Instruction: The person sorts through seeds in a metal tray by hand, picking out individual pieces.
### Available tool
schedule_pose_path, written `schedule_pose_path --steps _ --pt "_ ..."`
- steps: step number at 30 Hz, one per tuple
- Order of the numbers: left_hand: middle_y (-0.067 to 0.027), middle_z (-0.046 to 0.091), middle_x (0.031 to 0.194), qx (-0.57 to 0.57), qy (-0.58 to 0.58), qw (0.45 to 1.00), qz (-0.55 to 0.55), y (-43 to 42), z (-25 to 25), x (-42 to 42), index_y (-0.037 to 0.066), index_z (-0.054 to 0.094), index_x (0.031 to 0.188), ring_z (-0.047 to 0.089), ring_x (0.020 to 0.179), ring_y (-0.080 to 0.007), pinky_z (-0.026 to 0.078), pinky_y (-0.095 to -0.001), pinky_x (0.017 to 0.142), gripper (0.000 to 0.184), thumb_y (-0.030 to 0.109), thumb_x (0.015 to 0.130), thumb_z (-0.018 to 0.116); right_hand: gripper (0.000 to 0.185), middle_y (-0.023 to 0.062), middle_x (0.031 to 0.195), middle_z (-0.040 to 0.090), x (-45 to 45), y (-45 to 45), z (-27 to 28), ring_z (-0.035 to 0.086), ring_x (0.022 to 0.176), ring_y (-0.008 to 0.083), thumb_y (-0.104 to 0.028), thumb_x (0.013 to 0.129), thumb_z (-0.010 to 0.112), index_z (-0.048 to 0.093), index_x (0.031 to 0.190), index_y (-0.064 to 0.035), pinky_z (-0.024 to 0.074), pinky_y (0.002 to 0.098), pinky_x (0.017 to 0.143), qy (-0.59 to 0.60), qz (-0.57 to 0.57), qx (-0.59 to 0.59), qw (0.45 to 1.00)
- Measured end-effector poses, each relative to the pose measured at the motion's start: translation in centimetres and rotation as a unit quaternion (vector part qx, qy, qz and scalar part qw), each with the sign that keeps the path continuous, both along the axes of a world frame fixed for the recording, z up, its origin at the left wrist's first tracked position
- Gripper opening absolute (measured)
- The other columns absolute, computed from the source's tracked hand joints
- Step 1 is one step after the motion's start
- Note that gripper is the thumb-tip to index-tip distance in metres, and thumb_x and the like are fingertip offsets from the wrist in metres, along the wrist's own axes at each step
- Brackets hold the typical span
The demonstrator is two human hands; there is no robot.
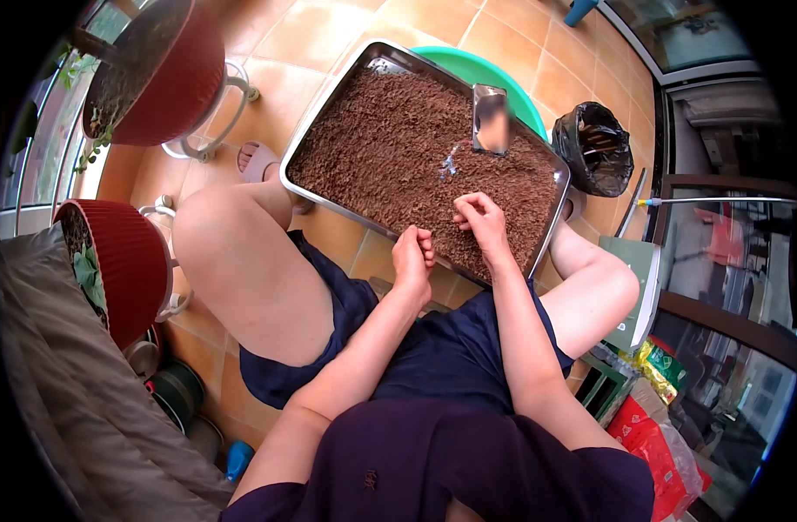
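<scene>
A metal tray in front of me holds a wide layer of brown crumbly granules that look like potting substrate. My left hand is curled closed at the tray's near edge, and what lies inside its fingers, if anything, is hidden. Over the granules to the right hovers my right hand, thumb and fingers drawn together; anything between them is too small to name. Beyond it a phone with a lit screen rests at the far side of the tray. Small pale-blue shiny bits lie on the granules.
Beneath the tray's far side is a green basin. A bin with a black liner stands at the right. Red plant pots on white stands are at the left. A red plastic bag lies at lower right.
</scene>
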State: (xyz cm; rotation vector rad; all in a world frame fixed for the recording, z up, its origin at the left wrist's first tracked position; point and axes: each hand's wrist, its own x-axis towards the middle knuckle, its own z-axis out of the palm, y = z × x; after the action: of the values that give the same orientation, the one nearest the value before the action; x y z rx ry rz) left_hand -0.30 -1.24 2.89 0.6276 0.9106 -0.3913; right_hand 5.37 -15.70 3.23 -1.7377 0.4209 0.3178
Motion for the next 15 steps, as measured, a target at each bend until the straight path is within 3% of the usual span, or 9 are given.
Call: schedule_pose_path --steps 2,5,8,9,11,13,14,15 --pt "0.002 0.048 0.071 0.005 0.004 1.0 0.002 -0.2 -0.1 0.0 0.009 0.054 0.091 0.043 0.059 -0.009 0.035 -0.0239 0.052 0.024 0.029 0.101 0.046 0.014 0.003 0.083 0.067 -0.4 -0.8 -0.1 0.063 0.067 0.0084 -0.017 0.094 0.065 0.065 0.098 -0.0033 0.05 0.0218 0.059 -0.004 -0.032 0.012 0.999" --pt "-0.0024 0.057 0.08 -0.007 -0.015 1.0 0.012 -0.6 -1.2 -0.2 0.006 0.057 0.099 0.055 0.07 -0.0128 0.046 -0.0258 0.061 0.025 0.028 0.101 0.045 0.016 0.0063 0.083 0.069 -1.2 -1.0 0.9 0.062 0.062 0.008 -0.015 0.096 0.065 0.063 0.1 -0.0008 0.0507 0.0212 0.056 -0.039 -0.04 0.006 0.998" --pt "-0.0092 0.064 0.097 -0.066 -0.038 0.995 0.06 -0.7 -1.5 0.1 0.002 0.057 0.108 0.063 0.09 -0.0187 0.053 -0.0308 0.081 0.028 0.026 0.101 0.044 0.013 0.0049 0.082 0.069 -2.3 0.8 2.6 0.063 0.066 0.0081 -0.013 0.094 0.066 0.065 0.099 -0.0002 0.0519 0.0222 0.058 -0.069 -0.011 -0.018 0.997" --pt "-0.0108 0.064 0.102 -0.088 -0.036 0.992 0.078 -0.5 -1.4 0.1 0.002 0.057 0.109 0.063 0.096 -0.0201 0.053 -0.0322 0.086 0.028 0.025 0.101 0.044 0.013 0.0032 0.082 0.07 -2.9 1.5 2.7 0.064 0.068 0.0082 -0.013 0.092 0.067 0.069 0.098 -0.0018 0.0525 0.0247 0.062 -0.101 0.034 -0.065 0.992" --pt "-0.0139 0.063 0.112 -0.131 -0.031 0.984 0.115 0.1 -0.4 0.1 0.0 0.056 0.112 0.062 0.107 -0.0228 0.051 -0.0352 0.096 0.028 0.023 0.101 0.043 0.015 0.0047 0.084 0.07 -3.6 2.9 5.3 0.065 0.07 0.0106 -0.014 0.09 0.069 0.072 0.099 -0.0034 0.0526 0.0277 0.065 -0.025 0.178 -0.042 0.983" --pt "-0.0134 0.062 0.106 -0.133 -0.02 0.982 0.135 0.6 0.0 0.2 0.0 0.054 0.113 0.063 0.099 -0.0228 0.052 -0.0356 0.094 0.027 0.022 0.1 0.045 0.018 0.0088 0.088 0.07 -3.9 3.5 4.7 0.066 0.074 0.0137 -0.016 0.089 0.069 0.072 0.103 -0.0037 0.0521 0.0291 0.067 -0.112 0.222 -0.131 0.96" --pt "-0.0126 0.063 0.104 -0.116 -0.011 0.982 0.15 0.7 -0.5 0.3 0.001 0.054 0.111 0.063 0.097 -0.0222 0.052 -0.0351 0.092 0.026 0.022 0.099 0.045 0.016 0.0103 0.088 0.069 -3.7 3.6 3.5 0.067 0.075 0.0176 -0.015 0.089 0.069 0.071 0.098 -0.0026 0.0523 0.0303 0.069 -0.1 0.165 -0.078 0.978" --pt "-0.0117 0.063 0.101 -0.098 -0.002 0.981 0.166 1.0 -0.6 0.5 0.001 0.054 0.109 0.063 0.094 -0.0216 0.053 -0.0347 0.091 0.025 0.022 0.099 0.045 0.015 0.01 0.087 0.068 -3.2 3.7 3.1 0.067 0.075 0.0181 -0.015 0.089 0.069 0.07 0.097 -0.0027 0.0523 0.0304 0.069 -0.102 0.142 -0.098 0.98"
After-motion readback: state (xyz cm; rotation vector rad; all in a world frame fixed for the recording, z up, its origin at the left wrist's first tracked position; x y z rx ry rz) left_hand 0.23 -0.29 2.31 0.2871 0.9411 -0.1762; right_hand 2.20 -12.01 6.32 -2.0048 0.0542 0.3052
